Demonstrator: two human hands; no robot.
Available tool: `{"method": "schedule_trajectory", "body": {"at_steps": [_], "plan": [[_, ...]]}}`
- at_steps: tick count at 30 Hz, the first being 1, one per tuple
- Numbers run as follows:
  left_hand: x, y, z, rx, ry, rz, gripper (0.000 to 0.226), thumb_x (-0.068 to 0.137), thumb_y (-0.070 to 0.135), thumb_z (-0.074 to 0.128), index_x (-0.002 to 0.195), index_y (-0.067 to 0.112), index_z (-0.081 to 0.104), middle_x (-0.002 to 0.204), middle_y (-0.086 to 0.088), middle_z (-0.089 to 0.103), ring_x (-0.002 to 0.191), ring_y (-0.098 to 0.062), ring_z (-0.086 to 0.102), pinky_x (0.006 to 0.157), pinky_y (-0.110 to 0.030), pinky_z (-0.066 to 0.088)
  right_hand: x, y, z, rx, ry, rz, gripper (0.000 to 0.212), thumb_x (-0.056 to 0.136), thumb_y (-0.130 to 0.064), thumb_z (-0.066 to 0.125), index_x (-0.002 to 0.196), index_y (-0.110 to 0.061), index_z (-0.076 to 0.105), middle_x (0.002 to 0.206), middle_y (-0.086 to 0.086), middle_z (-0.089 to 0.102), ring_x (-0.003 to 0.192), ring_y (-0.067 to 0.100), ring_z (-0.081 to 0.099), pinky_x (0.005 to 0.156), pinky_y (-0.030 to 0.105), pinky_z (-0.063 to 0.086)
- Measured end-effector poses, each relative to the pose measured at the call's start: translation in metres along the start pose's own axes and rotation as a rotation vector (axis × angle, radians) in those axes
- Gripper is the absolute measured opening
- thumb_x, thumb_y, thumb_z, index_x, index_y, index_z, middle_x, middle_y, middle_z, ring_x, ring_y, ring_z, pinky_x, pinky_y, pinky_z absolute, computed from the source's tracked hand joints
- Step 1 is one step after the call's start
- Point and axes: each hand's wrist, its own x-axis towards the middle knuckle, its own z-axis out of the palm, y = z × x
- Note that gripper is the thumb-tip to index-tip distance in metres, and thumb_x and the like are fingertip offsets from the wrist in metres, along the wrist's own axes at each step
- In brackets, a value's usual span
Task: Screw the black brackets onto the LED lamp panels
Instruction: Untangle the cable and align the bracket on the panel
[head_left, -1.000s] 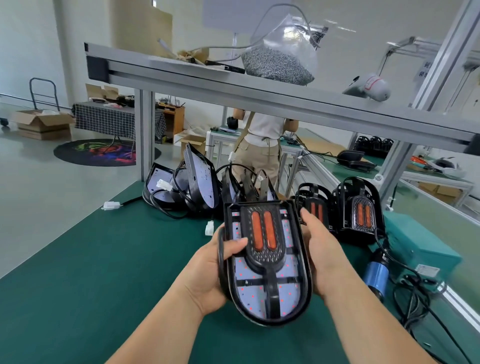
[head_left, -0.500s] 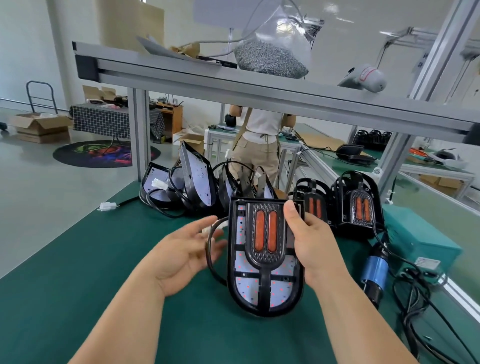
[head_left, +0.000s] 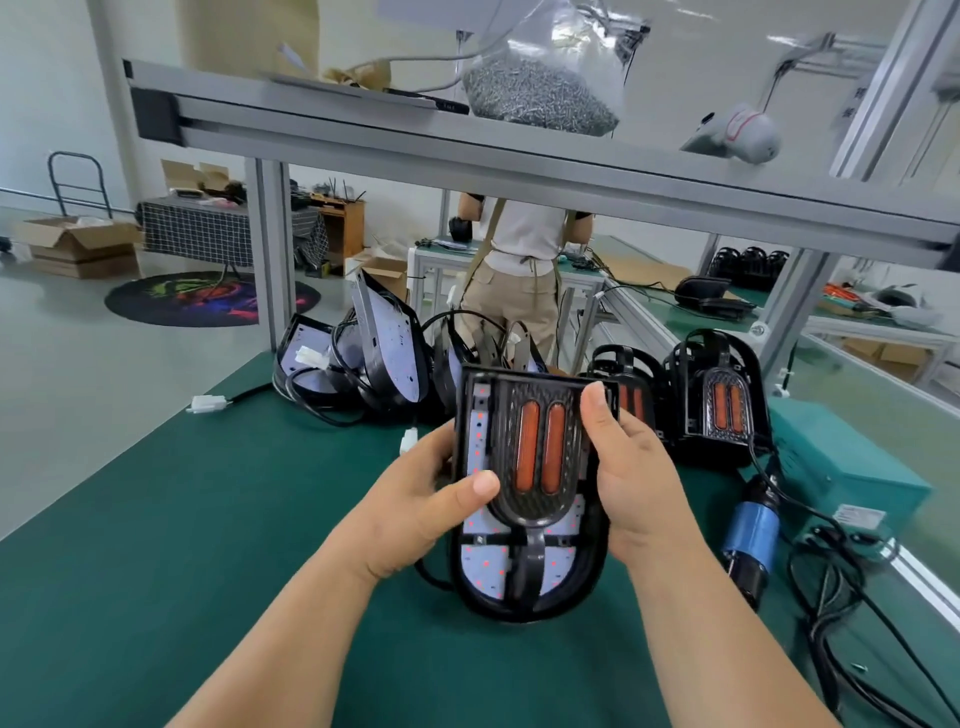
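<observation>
I hold an LED lamp panel (head_left: 524, 566) above the green mat, its black bracket (head_left: 540, 441) with two orange strips facing me. My left hand (head_left: 415, 499) grips its left edge, thumb lying across the front. My right hand (head_left: 631, 478) grips the right edge, thumb at the top corner. The panel's black cable loops out behind my left hand. Bare panels (head_left: 384, 353) lean in a pile at the back. Two panels with brackets (head_left: 719, 410) stand at the back right.
A blue electric screwdriver (head_left: 750, 540) lies on the right beside a teal box (head_left: 852, 467) and tangled black cables (head_left: 841, 618). A bag of screws (head_left: 535, 93) sits on the overhead shelf (head_left: 519, 171). A person (head_left: 514, 270) stands behind the bench. A white connector (head_left: 208, 402) lies at the left edge.
My left hand, which had let go of the panel half a second ago, has closed on its left edge again. The panel has risen slightly and come closer.
</observation>
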Motion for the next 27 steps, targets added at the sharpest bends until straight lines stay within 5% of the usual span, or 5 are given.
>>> {"method": "schedule_trajectory", "body": {"at_steps": [6,12,18,21,27], "plan": [[0.001,-0.012,0.014,-0.251,0.088,-0.163,0.053,0.083,0.019,0.075,0.133,0.016,0.056,0.122,-0.001,0.072,0.117,-0.019,0.066,0.102,-0.035,0.051,0.002,0.006,0.011,0.108,0.276,0.062,0.059,0.089,-0.05,0.061,0.102,0.007,0.069,0.096,0.019,0.076,0.09,0.035,0.073,0.083,0.049,0.06],[0.002,-0.014,0.031,-0.578,0.352,-0.195,0.042,0.084,0.015,0.061,0.126,0.009,0.063,0.117,-0.014,0.073,0.11,-0.032,0.069,0.1,-0.048,0.051,-0.002,0.021,0.019,0.067,0.3,0.057,0.035,0.102,-0.037,0.051,0.103,-0.008,0.073,0.102,0.01,0.077,0.099,0.03,0.072,0.096,0.053,0.054],[0.003,-0.01,0.038,-0.713,0.509,-0.115,0.045,0.086,0.021,0.058,0.131,0.018,0.06,0.121,-0.008,0.072,0.109,-0.025,0.07,0.09,-0.043,0.054,-0.02,0.035,0.032,-0.148,0.183,0.455,0.057,0.092,-0.072,0.039,0.138,-0.041,0.051,0.136,-0.011,0.06,0.121,0.02,0.058,0.095,0.045,0.051],[0.001,-0.008,0.034,-0.574,0.474,-0.089,0.043,0.085,0.027,0.06,0.128,0.022,0.062,0.12,0.0,0.073,0.11,-0.018,0.07,0.092,-0.037,0.051,-0.018,0.027,0.03,0.011,0.081,0.57,0.054,0.09,-0.073,0.043,0.118,-0.033,0.066,0.113,-0.006,0.074,0.105,0.024,0.069,0.081,0.042,0.056],[-0.008,-0.006,0.029,-0.4,0.118,-0.271,0.058,0.075,0.006,0.067,0.129,0.023,0.058,0.121,-0.003,0.073,0.112,-0.024,0.069,0.097,-0.044,0.054,-0.012,0.025,0.013,0.32,0.067,0.302,0.062,0.084,-0.049,0.057,0.129,-0.007,0.063,0.123,0.017,0.069,0.117,0.036,0.064,0.106,0.057,0.045]]}}
